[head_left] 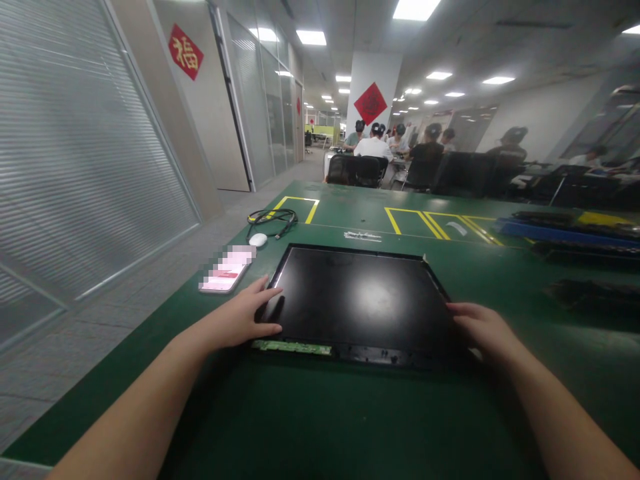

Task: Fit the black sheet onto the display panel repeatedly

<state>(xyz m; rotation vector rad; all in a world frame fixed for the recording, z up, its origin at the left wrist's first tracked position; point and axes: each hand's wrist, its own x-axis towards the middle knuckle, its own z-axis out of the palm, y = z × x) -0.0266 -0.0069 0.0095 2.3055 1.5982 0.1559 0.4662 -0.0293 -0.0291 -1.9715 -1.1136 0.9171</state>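
A black LCD screen panel [320, 287] lies face up in front of me, with a dark frame around its edge. Along its near edge a narrow green circuit board [293, 347] is exposed on the left part. My left hand [245, 313] grips the panel's left edge, thumb and forefinger over the front face. On the opposite side my right hand [483, 330] holds the right edge, its lower fingers partly hidden below the rim. Whether the panel rests fully on the table or is slightly lifted, I cannot tell.
On the green table [350, 420] at left are a lit phone [227, 270], a white mouse-like object [258, 240] and a coiled black cable [280, 217]. Yellow tape marks [410, 212] line the far side. Dark and blue panel-like items [565, 233] lie at right. Several people sit beyond.
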